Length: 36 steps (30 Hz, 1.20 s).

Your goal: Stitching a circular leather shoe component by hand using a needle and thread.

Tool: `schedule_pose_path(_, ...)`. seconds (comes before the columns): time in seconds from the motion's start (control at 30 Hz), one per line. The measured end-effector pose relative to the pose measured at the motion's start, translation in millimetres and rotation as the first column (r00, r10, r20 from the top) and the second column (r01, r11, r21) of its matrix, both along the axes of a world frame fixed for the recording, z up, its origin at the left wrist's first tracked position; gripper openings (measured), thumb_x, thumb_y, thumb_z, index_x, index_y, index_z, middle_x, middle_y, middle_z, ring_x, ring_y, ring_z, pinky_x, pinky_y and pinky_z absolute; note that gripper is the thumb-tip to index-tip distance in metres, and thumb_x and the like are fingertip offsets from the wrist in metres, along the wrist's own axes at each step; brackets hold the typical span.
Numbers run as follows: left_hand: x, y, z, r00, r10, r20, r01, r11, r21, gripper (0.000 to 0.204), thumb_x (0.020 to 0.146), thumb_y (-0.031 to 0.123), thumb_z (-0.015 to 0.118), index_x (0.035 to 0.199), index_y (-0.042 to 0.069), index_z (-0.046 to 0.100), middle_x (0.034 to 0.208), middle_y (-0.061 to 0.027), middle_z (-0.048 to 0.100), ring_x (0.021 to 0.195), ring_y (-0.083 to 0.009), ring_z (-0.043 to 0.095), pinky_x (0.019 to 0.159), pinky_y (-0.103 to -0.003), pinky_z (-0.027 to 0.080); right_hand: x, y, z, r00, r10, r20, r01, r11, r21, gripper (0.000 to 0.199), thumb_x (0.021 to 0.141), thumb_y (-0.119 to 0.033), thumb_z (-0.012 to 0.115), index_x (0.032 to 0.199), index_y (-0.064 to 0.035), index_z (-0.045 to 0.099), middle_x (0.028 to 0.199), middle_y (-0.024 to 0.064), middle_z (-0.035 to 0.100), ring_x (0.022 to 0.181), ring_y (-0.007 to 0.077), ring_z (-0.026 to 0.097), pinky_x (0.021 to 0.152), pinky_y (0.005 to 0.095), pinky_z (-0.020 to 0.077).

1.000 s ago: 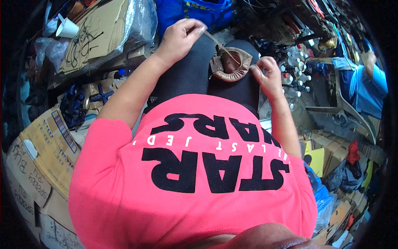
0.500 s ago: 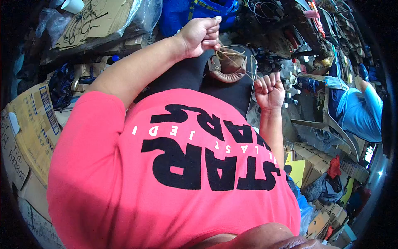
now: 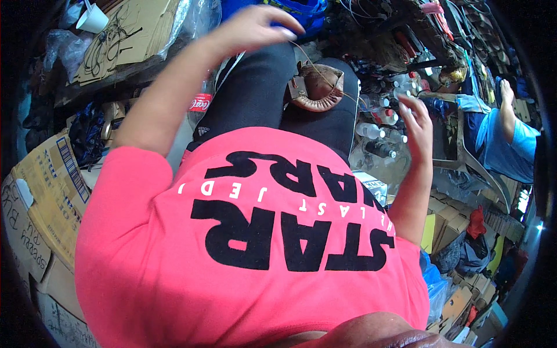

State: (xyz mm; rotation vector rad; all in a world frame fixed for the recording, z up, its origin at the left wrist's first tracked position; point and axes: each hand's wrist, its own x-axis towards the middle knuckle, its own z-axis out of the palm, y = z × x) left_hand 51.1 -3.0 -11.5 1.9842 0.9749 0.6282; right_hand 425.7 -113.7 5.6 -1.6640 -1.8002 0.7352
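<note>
Left hand (image 3: 255,28): blurred, loosely bent; whether the thread (image 3: 302,51) is pinched cannot be told.
Right hand (image 3: 416,124): fingers half curled; any hold cannot be told.
Leather shoe (image 3: 325,81): rested on the right thigh (image 3: 322,124), between both hands.
Bottles (image 3: 370,130): seen left of the right hand.

The person wears a bright pink, short-sleeved cloth T-shirt (image 3: 255,284) with large black block letters (image 3: 264,240) around smaller white letters (image 3: 221,187); beyond, black trousers (image 3: 255,87) bear a small white mark (image 3: 202,130) at left.
</note>
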Motion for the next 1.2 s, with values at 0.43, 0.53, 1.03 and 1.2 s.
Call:
schedule_pose_path(0.43, 112, -10, -34, 0.922, -0.384, 0.049, 0.378, 0.864, -0.333, 0.018, 0.078, 0.017, 0.069, 0.085, 0.002, 0.064, 0.077, -0.0046, 0.066, 0.071, -0.0123, 0.059, 0.068, -0.028, 0.048, -75, 6, 0, 0.937, 0.344, -0.057, -0.341, 0.870, -0.357, 0.023, 0.084, -0.017, 0.059, 0.074, 0.0030, 0.051, 0.057, 0.0040, 0.039, 0.056, 0.0094, 0.037, 0.051, 0.0303, 0.0356)
schedule_pose_path(0.53, 112, -6, -38, 0.911, -0.397, 0.112, 0.407, 0.822, -0.398, 0.016, 0.077, 0.016, 0.071, 0.084, 0.003, 0.065, 0.076, -0.0023, 0.065, 0.069, -0.0110, 0.058, 0.066, -0.027, 0.047, -72, -10, 1, 0.963, 0.228, -0.140, -0.266, 0.874, -0.406, 0.026, 0.085, -0.018, 0.060, 0.070, 0.0000, 0.048, 0.059, -0.0014, 0.039, 0.058, 0.0068, 0.036, 0.050, 0.0280, 0.0320)
schedule_pose_path(1.03, 95, 12, -36, 0.887, -0.363, 0.286, 0.456, 0.589, -0.667, 0.025, 0.079, 0.010, 0.067, 0.102, 0.003, 0.067, 0.092, -0.0051, 0.067, 0.084, -0.0121, 0.062, 0.079, -0.026, 0.048, -74, -20, 18, 0.984, 0.154, -0.086, -0.166, 0.974, -0.156, 0.018, 0.083, -0.005, 0.061, 0.099, -0.0046, 0.067, 0.079, 0.0052, 0.055, 0.069, 0.0122, 0.053, 0.063, 0.0249, 0.0424)
schedule_pose_path(1.2, 96, 14, -35, 0.876, -0.405, 0.261, 0.469, 0.591, -0.657, 0.029, 0.079, 0.006, 0.062, 0.108, 0.001, 0.065, 0.099, -0.0077, 0.067, 0.087, -0.0135, 0.062, 0.085, -0.027, 0.048, -77, -12, 6, 0.992, 0.122, 0.014, -0.116, 0.970, -0.213, 0.019, 0.081, -0.003, 0.060, 0.098, -0.0053, 0.068, 0.075, 0.0062, 0.053, 0.068, 0.0152, 0.055, 0.062, 0.0265, 0.0432)
